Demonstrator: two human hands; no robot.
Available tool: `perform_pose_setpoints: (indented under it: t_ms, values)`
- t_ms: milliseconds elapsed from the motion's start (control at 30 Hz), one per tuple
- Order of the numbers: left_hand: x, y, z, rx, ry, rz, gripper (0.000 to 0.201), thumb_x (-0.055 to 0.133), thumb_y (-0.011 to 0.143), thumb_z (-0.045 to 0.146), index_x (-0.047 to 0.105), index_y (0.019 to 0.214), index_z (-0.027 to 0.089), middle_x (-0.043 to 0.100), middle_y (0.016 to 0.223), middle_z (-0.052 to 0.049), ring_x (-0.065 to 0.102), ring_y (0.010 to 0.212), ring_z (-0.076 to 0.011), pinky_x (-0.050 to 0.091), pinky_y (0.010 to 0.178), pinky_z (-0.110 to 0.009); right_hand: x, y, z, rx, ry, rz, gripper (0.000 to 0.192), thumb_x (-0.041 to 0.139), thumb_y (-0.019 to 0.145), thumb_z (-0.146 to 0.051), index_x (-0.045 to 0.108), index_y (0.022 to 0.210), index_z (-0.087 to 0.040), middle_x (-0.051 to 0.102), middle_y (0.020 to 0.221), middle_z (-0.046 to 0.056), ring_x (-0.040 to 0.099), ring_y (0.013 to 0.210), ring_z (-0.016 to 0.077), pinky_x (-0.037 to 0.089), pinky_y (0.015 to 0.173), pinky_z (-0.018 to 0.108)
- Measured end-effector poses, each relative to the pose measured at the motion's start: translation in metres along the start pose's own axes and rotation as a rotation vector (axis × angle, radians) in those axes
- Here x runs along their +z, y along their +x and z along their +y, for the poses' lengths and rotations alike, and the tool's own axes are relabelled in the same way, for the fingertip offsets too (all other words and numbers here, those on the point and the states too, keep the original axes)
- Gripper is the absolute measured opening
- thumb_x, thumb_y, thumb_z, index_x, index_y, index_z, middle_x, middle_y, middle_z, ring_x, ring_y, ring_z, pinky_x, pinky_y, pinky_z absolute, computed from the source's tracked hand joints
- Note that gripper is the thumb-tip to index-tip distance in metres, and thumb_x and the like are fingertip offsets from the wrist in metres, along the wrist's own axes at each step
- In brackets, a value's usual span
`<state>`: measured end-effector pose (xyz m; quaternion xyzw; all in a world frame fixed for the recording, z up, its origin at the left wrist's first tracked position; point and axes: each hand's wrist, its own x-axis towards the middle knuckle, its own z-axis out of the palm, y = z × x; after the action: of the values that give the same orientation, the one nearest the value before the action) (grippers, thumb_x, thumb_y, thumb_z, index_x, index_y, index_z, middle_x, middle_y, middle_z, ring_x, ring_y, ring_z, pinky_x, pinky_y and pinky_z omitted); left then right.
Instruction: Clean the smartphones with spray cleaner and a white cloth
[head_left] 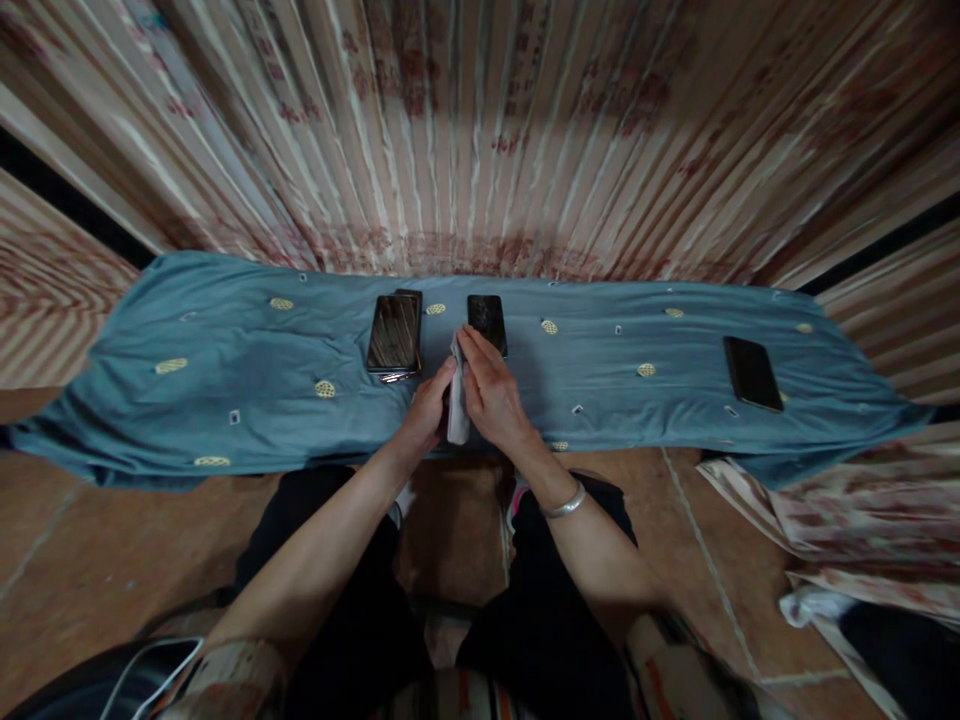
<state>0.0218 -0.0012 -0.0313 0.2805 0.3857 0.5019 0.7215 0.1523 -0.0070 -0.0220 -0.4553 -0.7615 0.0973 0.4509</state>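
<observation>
Pale flat piece: the pale flat piece (457, 425) is at the centre, standing on its narrow edge between the two hands, above the near side of the bench; what it is, I cannot tell.
Left hand: the left hand (427, 405) holds the piece from 9 o'clock, the thumb near its upper part; the other fingers are mostly hidden.
Right hand: the right hand (495, 395) presses it from 3 o'clock, its fingers (484, 352) straight, close together and leaning to 11 o'clock.
Bench: the bench (247, 360) is covered by a blue-green cloth with yellow prints and carries the dark devices.
Stack: from the hands, toward 10 or 11 o'clock, a dark glossy phone (394, 333) lies over another dark device (410, 293) and hides most of it.
Partly covered: at 1 o'clock, a black phone (486, 312) lies flat; the right hand stands before its lower part.
Far side: at 3 o'clock, well apart, lies a black slab (752, 373), tilted.
Around: a pleated curtain (465, 150) closes the 12 o'clock side; a white cable (154, 668) lies between 7 and 8 o'clock.
</observation>
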Motion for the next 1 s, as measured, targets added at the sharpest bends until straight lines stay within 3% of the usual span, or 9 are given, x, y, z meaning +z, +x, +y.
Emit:
perform_pose_setpoints:
  t_ms: [100, 333, 700, 1000]
  values:
    - [0.005, -0.003, 0.005, 0.020, -0.001, 0.060, 0.052, 0.088, 0.075, 0.058, 0.083, 0.109, 0.019, 0.084, 0.092, -0.003, 0.079, 0.096, -0.0253, 0.058, 0.084, -0.032, 0.000, 0.001, 0.000, 0.017, 0.019, -0.018, 0.057, 0.035, 0.107, -0.021, 0.046, 0.163, -0.018, 0.050, 0.169, 0.014, 0.043, 0.160, 0.0227, 0.035, 0.135, 0.050]
    - [0.007, -0.006, 0.012, -0.009, 0.006, 0.070, 0.053, 0.086, 0.078, 0.058, 0.081, 0.114, 0.019, 0.083, 0.090, -0.003, 0.078, 0.092, -0.0244, 0.058, 0.082, -0.031, 0.001, 0.001, 0.008, 0.106, 0.022, -0.031, 0.059, 0.037, 0.104, -0.018, 0.046, 0.163, -0.019, 0.055, 0.165, 0.013, 0.048, 0.157, 0.0240, 0.037, 0.135, 0.052]
    - [0.009, -0.003, 0.008, 0.017, -0.004, 0.074, 0.056, 0.087, 0.077, 0.058, 0.081, 0.115, 0.017, 0.084, 0.093, -0.005, 0.079, 0.101, -0.0266, 0.059, 0.085, -0.032, 0.000, 0.000, -0.002, 0.046, 0.036, -0.037, 0.057, 0.037, 0.108, -0.022, 0.045, 0.164, -0.020, 0.050, 0.169, 0.012, 0.042, 0.161, 0.0234, 0.035, 0.136, 0.050]
    - [0.011, -0.010, 0.016, 0.009, 0.002, 0.062, 0.053, 0.086, 0.078, 0.058, 0.081, 0.112, 0.018, 0.084, 0.093, -0.004, 0.078, 0.107, -0.0256, 0.057, 0.095, -0.031, 0.006, -0.001, 0.011, 0.110, 0.041, 0.002, 0.056, 0.035, 0.106, -0.020, 0.049, 0.160, -0.016, 0.058, 0.162, 0.016, 0.051, 0.155, 0.0253, 0.039, 0.133, 0.053]
